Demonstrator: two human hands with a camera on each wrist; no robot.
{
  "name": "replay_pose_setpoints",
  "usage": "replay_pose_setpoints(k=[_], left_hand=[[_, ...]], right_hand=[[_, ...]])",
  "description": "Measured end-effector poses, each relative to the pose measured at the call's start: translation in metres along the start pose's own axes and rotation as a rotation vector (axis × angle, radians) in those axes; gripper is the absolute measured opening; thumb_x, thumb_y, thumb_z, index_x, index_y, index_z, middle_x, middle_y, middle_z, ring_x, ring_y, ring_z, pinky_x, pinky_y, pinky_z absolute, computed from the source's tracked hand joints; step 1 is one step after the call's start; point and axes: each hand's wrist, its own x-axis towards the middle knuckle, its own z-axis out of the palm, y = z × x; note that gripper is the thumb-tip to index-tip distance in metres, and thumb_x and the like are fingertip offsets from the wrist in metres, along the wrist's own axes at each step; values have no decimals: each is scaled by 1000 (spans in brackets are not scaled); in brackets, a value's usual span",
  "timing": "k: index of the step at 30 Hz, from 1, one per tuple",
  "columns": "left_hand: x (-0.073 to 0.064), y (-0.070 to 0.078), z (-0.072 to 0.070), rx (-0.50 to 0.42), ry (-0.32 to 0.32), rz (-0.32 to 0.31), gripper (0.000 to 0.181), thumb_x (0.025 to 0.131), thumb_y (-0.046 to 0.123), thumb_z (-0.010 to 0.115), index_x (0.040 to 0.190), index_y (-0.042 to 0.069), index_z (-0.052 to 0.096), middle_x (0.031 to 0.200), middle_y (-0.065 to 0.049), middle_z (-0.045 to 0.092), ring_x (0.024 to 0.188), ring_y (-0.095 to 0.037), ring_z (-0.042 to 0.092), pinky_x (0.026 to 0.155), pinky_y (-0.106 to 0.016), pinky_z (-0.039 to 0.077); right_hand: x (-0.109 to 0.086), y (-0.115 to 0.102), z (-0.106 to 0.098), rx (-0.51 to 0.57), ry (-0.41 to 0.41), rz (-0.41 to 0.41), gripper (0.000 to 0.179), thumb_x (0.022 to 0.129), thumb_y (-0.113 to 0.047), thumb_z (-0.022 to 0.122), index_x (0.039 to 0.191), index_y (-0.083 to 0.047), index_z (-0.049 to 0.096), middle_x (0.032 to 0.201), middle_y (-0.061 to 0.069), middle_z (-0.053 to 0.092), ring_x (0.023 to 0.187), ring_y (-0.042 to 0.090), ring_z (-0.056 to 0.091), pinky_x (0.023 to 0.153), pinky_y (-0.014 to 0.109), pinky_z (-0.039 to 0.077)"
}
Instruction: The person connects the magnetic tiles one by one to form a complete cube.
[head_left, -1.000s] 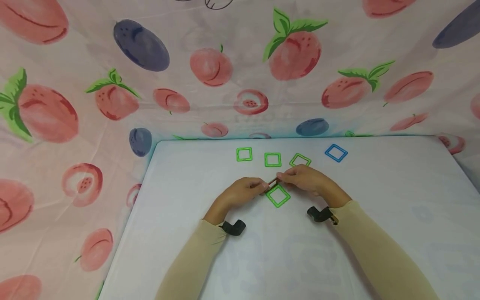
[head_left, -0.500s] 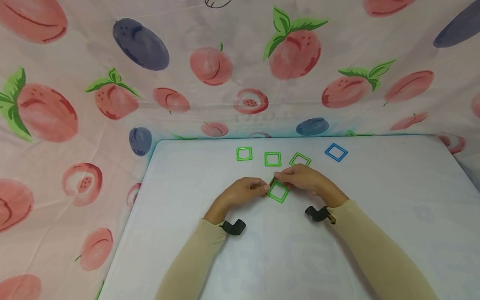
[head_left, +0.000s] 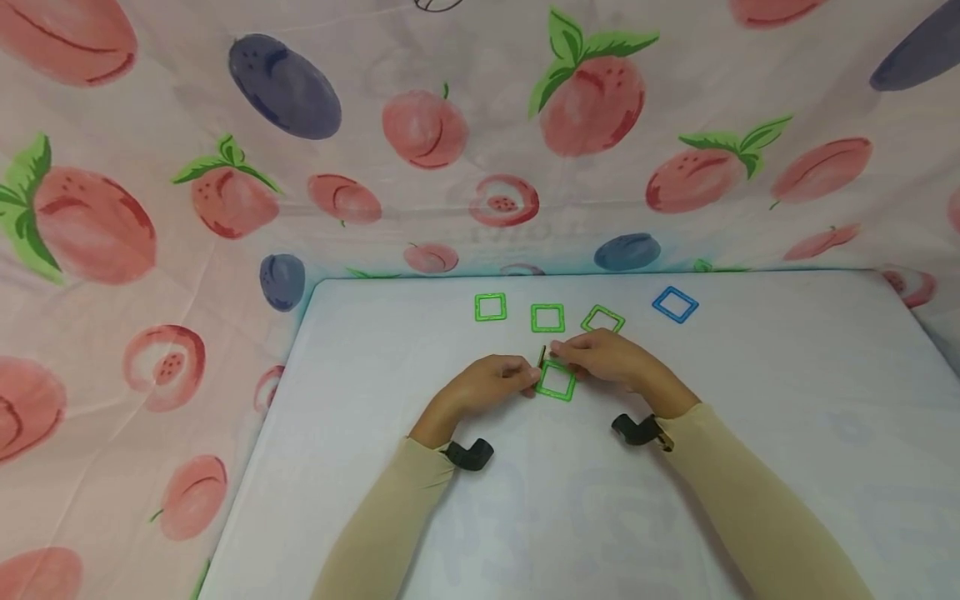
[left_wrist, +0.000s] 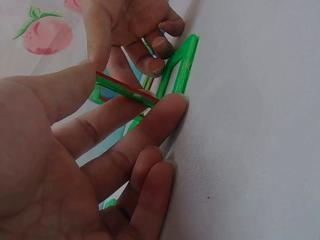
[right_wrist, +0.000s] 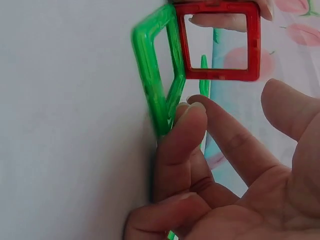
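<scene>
My left hand [head_left: 491, 383] pinches a red square magnetic tile [right_wrist: 255, 42] between thumb and fingers. In the right wrist view this frame stands upright, one edge against a green square magnetic tile [right_wrist: 148, 75] that lies on the table. Seen from the left wrist, the pair meets at an angle near the left fingertips. The right hand [head_left: 615, 360] is just to the right. One of its bent fingertips touches the green tile's lower corner, while its thumb is spread away from the index finger with nothing between them.
Beyond the hands lie more square tiles: a green one [head_left: 491, 319] at left, another green one [head_left: 547, 330], a third green one [head_left: 617, 321] partly behind the right hand, and a blue one [head_left: 686, 314]. A fruit-print cloth [head_left: 480, 108] hangs behind the white table [head_left: 540, 517].
The green tile has turned and shifted slightly away from me. The red tile has swung to stand nearly edge-on in the head view. The right fingers have come off the red tile.
</scene>
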Motion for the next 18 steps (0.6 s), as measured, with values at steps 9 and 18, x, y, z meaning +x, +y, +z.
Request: replay_pose_setpoints(k=[9, 18], left_hand=[[1, -4, 1, -9, -19, 27, 35, 106, 45, 53, 105, 17, 73, 97, 6, 76, 107, -10, 61, 98, -34, 43], [-1, -6, 1, -17, -26, 37, 33, 106, 43, 53, 105, 16, 71, 97, 7, 76, 106, -9, 62, 98, -34, 43]], right_hand=[[-7, 11, -10, 57, 8, -13, 52, 102, -55, 56, 131, -15, 69, 101, 10, 65, 94, 25, 56, 85, 37, 42], [-14, 21, -34, -21, 185, 5, 55, 102, -51, 57, 141, -11, 61, 117, 13, 68, 99, 27, 59, 80, 34, 47]])
